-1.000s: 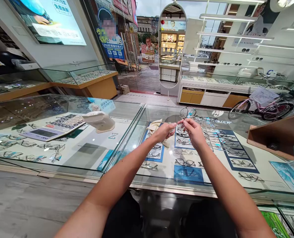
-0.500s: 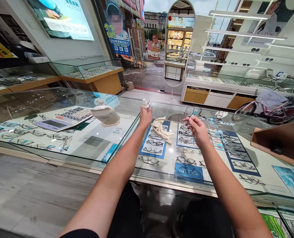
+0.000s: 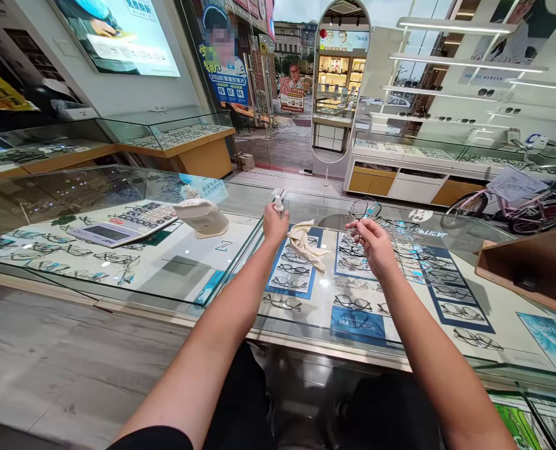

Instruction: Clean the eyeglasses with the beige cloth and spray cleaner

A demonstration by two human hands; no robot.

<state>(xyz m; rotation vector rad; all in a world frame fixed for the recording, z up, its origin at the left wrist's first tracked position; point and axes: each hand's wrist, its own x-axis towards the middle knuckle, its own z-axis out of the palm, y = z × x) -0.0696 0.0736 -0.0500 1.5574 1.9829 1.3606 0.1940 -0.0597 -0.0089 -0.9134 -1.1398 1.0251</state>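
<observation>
My left hand (image 3: 276,224) is wrapped round a small white spray bottle (image 3: 278,202), whose top shows above the fingers. To its right, my right hand (image 3: 374,240) pinches a thin-framed pair of glasses (image 3: 355,229) over the glass counter. Between the hands a crumpled cream cloth (image 3: 307,247) lies on the glass. Rows of eyeglasses (image 3: 293,269) show through the counter top beneath. More glasses (image 3: 366,207) stand on the counter just beyond my right hand.
A calculator (image 3: 124,224) and a white device (image 3: 201,217) are on the left of the counter (image 3: 244,256). A brown wooden box (image 3: 525,265) stands at the right. Beyond are an oval mirror (image 3: 338,81), display cases and a pink bicycle (image 3: 512,203).
The spray bottle in my left hand has turned slightly and shows more of its body, the hand shifting a little. My right hand keeps nearly the same place with the glasses.
</observation>
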